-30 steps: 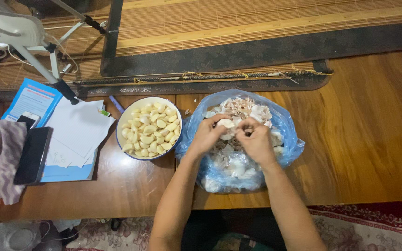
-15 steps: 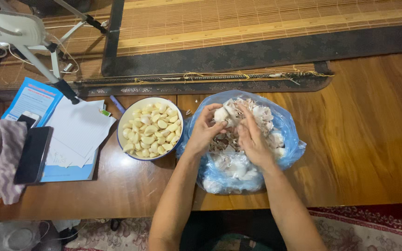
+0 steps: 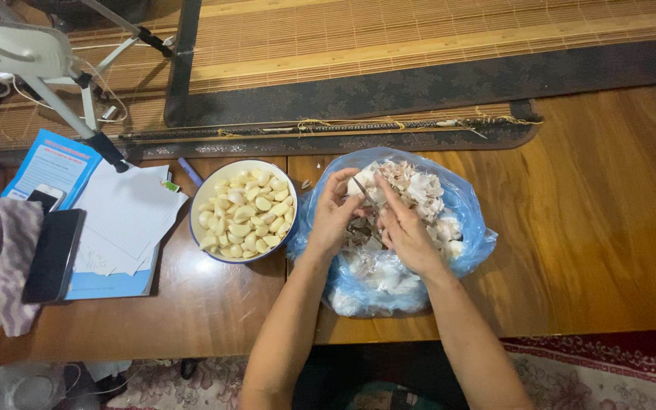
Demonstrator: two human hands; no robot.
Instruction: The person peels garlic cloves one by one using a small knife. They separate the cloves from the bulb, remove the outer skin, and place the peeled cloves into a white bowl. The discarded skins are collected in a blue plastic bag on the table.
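Warm, even indoor light falls from above; the glossy brown wooden table (image 3: 609,228) shows a soft sheen at the right of the frame. Shadows are faint and short. The centre is sharp, while the lower edge darkens under the table. The white plastic lamp head (image 3: 9,49) at upper left looks slightly overexposed

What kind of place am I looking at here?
Likely a home: a wooden table beside woven floor mats, with a bowl of peeled garlic cloves, papers and a phone on it.
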